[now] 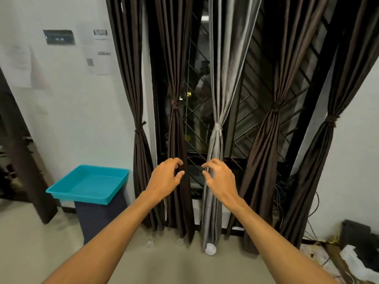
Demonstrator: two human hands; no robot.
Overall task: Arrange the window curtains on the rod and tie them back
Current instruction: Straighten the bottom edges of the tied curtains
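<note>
Hands at tied-back window curtains, head view. Left hand [166, 177] (L) and right hand [219, 177] (R) were held side by side, near each other but apart. Both were half-open, with fingers loosely curled, thumbs clear of fingertips and nothing gripped. Whether any fingertip brushed cloth could not be told.

Just beyond L hung the inner brown curtain [176, 140], cinched by its brown tie [174, 103] above L. Just beyond R hung the grey curtain [218, 89], bound by a grey tie [217, 128] above R. The window grille [196, 124] showed btwn the two.

Further panels:
- Outer brown curtain [140, 95], left of L.
- Two brown panels [272, 136], right of R.
- Each was tied at approx. mid-height.

The rod lay above the frame, not seen. A turquoise tray [61, 191] sat well left of L. A white cup [210, 249] stood on the floor below R.

Step, as judged: tying looked done on every panel, so the hands were prob. at the tidy/inspect stage. The next move would call for closing the fingers on one panel's folds below its tie. The pleats could then be evened w/ a light pull that leaves the knot in place.
</note>
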